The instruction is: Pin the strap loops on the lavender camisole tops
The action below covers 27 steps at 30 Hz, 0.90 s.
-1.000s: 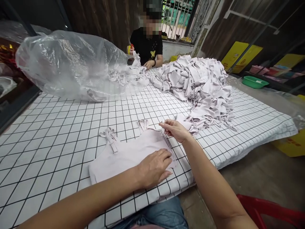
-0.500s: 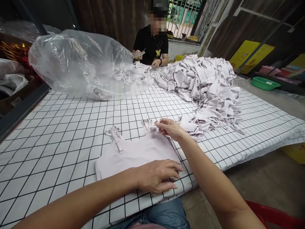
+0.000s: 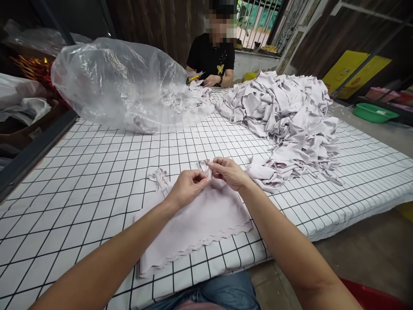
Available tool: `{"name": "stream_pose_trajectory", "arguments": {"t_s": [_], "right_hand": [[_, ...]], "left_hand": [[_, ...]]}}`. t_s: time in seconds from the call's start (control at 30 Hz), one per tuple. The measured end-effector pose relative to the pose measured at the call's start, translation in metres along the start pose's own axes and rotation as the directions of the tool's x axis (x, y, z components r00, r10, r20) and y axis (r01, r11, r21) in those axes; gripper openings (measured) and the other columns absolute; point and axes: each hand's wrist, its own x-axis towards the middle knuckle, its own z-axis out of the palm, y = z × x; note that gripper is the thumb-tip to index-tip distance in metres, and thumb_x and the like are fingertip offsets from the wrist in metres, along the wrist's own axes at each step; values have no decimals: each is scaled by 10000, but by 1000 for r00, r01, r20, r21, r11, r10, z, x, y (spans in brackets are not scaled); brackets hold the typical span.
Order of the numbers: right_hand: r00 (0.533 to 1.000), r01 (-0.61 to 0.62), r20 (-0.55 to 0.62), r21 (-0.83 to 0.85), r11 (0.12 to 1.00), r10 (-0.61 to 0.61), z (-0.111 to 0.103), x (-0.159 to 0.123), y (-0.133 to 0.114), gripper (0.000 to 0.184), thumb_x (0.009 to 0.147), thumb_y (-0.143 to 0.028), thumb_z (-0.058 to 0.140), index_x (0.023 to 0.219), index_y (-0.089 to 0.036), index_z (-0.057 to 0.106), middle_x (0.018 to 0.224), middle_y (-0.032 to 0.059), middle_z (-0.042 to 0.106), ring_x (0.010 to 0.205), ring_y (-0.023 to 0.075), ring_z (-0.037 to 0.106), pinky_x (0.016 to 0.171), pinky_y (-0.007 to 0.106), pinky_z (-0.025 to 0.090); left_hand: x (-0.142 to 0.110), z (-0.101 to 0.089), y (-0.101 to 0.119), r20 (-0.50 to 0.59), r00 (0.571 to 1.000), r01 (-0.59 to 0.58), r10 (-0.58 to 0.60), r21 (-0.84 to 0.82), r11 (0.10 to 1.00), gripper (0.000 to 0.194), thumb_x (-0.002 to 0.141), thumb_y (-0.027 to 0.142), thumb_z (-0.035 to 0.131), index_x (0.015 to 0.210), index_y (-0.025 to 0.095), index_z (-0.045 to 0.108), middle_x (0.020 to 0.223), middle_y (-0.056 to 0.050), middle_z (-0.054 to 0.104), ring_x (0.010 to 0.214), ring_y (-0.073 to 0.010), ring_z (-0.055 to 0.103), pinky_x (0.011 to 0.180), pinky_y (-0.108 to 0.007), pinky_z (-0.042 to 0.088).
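A pale pink camisole lies spread on the checked tablecloth in front of me, its wavy hem toward my lap. Both my hands meet at its right shoulder strap. My left hand pinches the strap between thumb and fingertips. From the other side, my right hand is closed on the same strap, thumb against forefinger. The left strap lies looped on the cloth, partly hidden behind my left hand.
A large heap of pale pink garments covers the back right of the table. A clear plastic bag with garments stands back left. Across the table sits a person in black, holding a yellow-handled tool. A green basin stands far right.
My left hand has risen from the camisole's lower right edge to its right strap and taken hold there, uncovering the hem. My right hand stays at the strap.
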Motion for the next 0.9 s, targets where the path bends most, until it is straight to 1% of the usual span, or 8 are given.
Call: {"name": "stream_pose_trajectory", "arguments": {"t_s": [0.13, 0.23, 0.37, 0.47, 0.57, 0.67, 0.8, 0.9], "right_hand": [[999, -15, -38, -11, 1000, 15, -2, 17, -10, 286, 697, -432, 769, 768, -182, 650, 807, -1, 649, 698, 84, 545, 642, 217, 416], [997, -74, -36, -36, 997, 73, -4, 33, -14, 252, 706, -404, 763, 777, -178, 676, 807, 14, 672, 681, 86, 564, 577, 201, 392], [987, -154, -65, -142, 978, 146, -3, 50, -4, 209, 772, -364, 699, 766, -156, 695, 772, 38, 679, 601, 81, 542, 432, 189, 273], [989, -150, -34, -170, 974, 146, -4, 57, 7, 223, 799, -372, 656, 765, -158, 707, 714, 32, 674, 534, 78, 497, 397, 196, 247], [989, -143, 4, -164, 976, 146, -8, 59, 10, 244, 815, -390, 627, 811, -165, 721, 746, 36, 695, 528, 76, 507, 391, 194, 254], [987, -152, 22, -189, 970, 159, -16, 59, 2, 262, 822, -403, 625, 836, -160, 721, 819, 59, 714, 547, 77, 543, 388, 188, 253], [991, -131, -12, -233, 964, 132, -29, 58, -6, 260, 803, -405, 665, 822, -147, 695, 839, 74, 711, 550, 78, 561, 410, 186, 300], [995, -93, -47, -270, 958, 83, -42, 57, -4, 242, 801, -383, 671, 822, -143, 686, 802, 63, 692, 523, 64, 523, 417, 186, 308]], "left_hand": [[-1, 0, -9, 27, 998, 60, -58, -88, 994, 271, 778, 402, 689, 709, 143, 643, 608, 12, 546, 537, -81, 484, 521, -216, 398], [2, 0, -16, 36, 992, 126, -123, -80, 989, 253, 768, 390, 700, 723, 143, 663, 683, -18, 617, 579, -89, 537, 567, -224, 454], [3, 2, -15, 26, 979, 201, -200, -40, 979, 224, 776, 365, 685, 733, 145, 681, 729, -45, 665, 545, -82, 534, 560, -232, 477], [1, 5, -11, 38, 974, 222, -222, -17, 975, 227, 784, 350, 668, 701, 139, 673, 726, -55, 668, 509, -77, 516, 533, -234, 469], [2, 5, -13, 35, 974, 226, -225, -26, 974, 234, 776, 363, 674, 717, 136, 674, 734, -56, 668, 510, -76, 516, 526, -230, 464], [7, -1, -15, -3, 975, 222, -223, -78, 972, 263, 756, 406, 696, 792, 146, 686, 770, -57, 681, 531, -76, 525, 507, -209, 449], [18, -20, -6, -101, 987, 108, -126, -166, 980, 284, 716, 403, 730, 788, 134, 677, 808, -72, 690, 559, -79, 540, 420, -161, 332], [31, -37, 11, -148, 985, 50, -84, -219, 974, 254, 709, 352, 735, 772, 117, 662, 896, -89, 703, 632, -90, 592, 438, -157, 331]]}}
